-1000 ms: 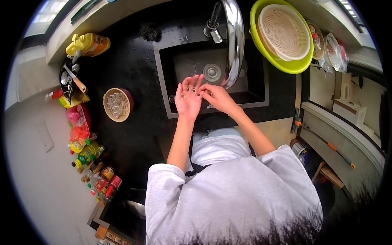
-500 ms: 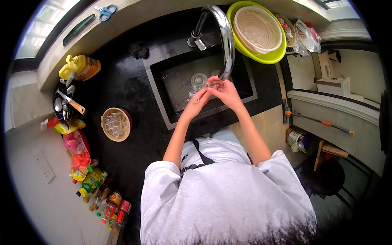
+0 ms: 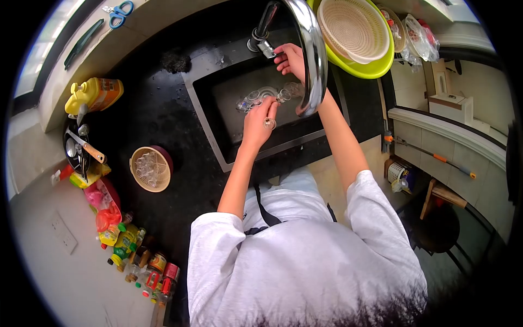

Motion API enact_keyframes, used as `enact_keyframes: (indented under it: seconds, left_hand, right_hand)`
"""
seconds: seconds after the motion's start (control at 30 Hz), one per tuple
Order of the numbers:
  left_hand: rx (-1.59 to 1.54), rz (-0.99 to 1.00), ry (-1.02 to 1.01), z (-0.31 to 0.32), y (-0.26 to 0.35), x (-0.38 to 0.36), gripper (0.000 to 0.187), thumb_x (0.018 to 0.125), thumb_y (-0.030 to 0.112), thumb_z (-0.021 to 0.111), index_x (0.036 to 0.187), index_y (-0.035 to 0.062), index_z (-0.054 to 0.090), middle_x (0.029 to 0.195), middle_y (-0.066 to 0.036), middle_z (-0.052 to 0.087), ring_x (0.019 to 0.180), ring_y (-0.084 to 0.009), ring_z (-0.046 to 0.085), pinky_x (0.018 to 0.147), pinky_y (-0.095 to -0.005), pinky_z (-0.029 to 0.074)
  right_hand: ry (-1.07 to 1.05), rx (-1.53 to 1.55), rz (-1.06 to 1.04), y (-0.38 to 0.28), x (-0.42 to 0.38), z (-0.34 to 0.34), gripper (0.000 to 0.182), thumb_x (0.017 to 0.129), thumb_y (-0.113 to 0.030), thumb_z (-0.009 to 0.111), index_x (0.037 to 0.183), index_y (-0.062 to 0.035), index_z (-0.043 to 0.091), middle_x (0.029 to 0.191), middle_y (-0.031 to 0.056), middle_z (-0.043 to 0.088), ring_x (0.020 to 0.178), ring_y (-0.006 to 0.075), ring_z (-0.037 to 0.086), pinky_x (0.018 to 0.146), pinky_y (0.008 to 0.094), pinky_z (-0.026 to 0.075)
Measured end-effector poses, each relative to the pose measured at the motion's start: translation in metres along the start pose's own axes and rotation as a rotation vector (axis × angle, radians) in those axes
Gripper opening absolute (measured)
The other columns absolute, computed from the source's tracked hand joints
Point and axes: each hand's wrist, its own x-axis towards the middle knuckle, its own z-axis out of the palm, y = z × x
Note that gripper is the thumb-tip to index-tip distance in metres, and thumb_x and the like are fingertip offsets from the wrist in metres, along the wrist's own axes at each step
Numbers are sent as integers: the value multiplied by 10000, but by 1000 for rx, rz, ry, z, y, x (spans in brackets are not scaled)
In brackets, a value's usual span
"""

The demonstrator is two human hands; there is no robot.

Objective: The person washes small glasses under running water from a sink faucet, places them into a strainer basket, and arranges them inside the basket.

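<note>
Over the black sink (image 3: 220, 133), my left hand (image 3: 260, 124) is closed round small clear glass pieces (image 3: 284, 95); one round glass end shows by the palm. More clear pieces (image 3: 251, 98) lie in the sink near the drain, just beyond that hand. My right hand (image 3: 293, 61) reaches up behind the curved chrome faucet (image 3: 311, 60), its fingertips at the faucet lever (image 3: 266, 49). Those fingers are curled and partly apart, and whether they press the lever is hard to tell. Left of the sink, a beige basket (image 3: 135, 173) holds several clear glass pieces.
A green basin (image 3: 376, 70) with a woven basket (image 3: 355, 30) stands right of the faucet. Along the left are a yellow jug (image 3: 97, 96), a utensil holder (image 3: 73, 133) and several bottles (image 3: 126, 240). Blue scissors (image 3: 120, 14) lie on the ledge. A dark scrubber (image 3: 176, 62) sits behind the sink.
My right hand has left my left hand and moved up to the faucet lever. My left hand stays low over the sink with glass pieces. The view has shifted slightly.
</note>
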Motion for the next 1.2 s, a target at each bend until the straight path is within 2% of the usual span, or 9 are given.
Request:
enact_keyframes:
  seconds: [0.03,0.17,0.27,0.4,0.5,0.67,0.97,1.1,1.2]
  left_hand:
    - [53,-17,-18,1,-3,0,186,997,251,558,1043,83,623,891,-159,692,855,-410,656,732,-481,512]
    - [12,-47,-41,5,1,-5,181,1000,236,551,1049,77,621,905,-167,699,868,-411,660,736,-477,516]
    - [-32,-74,-40,4,10,-8,170,1003,218,544,1041,70,620,923,-168,707,870,-407,668,741,-460,520]
    - [-107,-88,-29,2,8,-18,159,1002,199,546,1027,60,619,909,-162,713,845,-396,678,731,-436,520]
    - [-119,-94,-18,-1,6,-22,155,1001,195,549,1025,58,619,899,-157,715,836,-390,682,724,-432,520]
    - [-104,-86,-52,-1,2,-25,149,1003,192,547,1036,64,616,908,-144,719,840,-382,684,727,-429,520]
    - [-139,-55,-46,4,1,-33,153,1002,178,547,1048,47,609,921,-140,727,860,-368,694,757,-418,522]
    - [-138,-66,-44,3,5,-31,153,1000,166,547,1053,36,609,935,-151,730,871,-364,700,770,-412,527]
    - [-144,-71,-39,1,6,-31,154,1000,160,546,1054,33,612,939,-152,731,872,-367,700,773,-411,527]
  right_hand:
    - [46,-36,24,1,6,5,434,995,-368,489,1038,16,687,962,176,713,905,268,678,854,346,500]
    - [96,-74,-32,6,4,10,374,956,-270,472,1040,18,695,963,203,713,938,297,686,868,359,504]
    - [84,-33,8,0,0,10,370,958,-268,479,1026,17,705,877,161,715,813,243,689,794,345,519]
    - [53,8,4,-1,-2,10,371,958,-270,482,1038,11,710,847,146,710,767,215,681,767,336,519]
    - [121,-49,-44,4,0,14,367,960,-267,482,1055,14,699,924,175,721,886,275,696,831,354,511]
    - [127,-23,-39,14,-2,13,369,964,-273,477,1066,7,694,968,187,719,950,297,691,865,354,502]
    - [112,59,-53,22,-2,13,361,973,-260,471,1066,17,684,967,178,716,936,261,682,867,341,499]
    - [99,140,-64,19,-4,16,333,970,-237,480,1046,14,685,783,67,667,678,125,613,665,282,497]
    - [116,163,-68,21,-3,18,330,967,-233,484,1038,19,684,775,69,664,681,130,615,671,288,500]
